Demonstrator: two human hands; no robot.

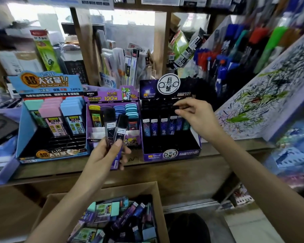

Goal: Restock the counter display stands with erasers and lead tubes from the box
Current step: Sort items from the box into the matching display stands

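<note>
Left hand (105, 155): holds two lead tubes (115, 130).
Right hand (197, 118): pinches one tube (176, 107) into the dark stand (170, 153).
Risk: a crooked push may tip its neighbours.

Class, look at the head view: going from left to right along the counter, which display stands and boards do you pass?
blue stand → purple stand → dark constellation stand → scribbled pen-test board
</note>
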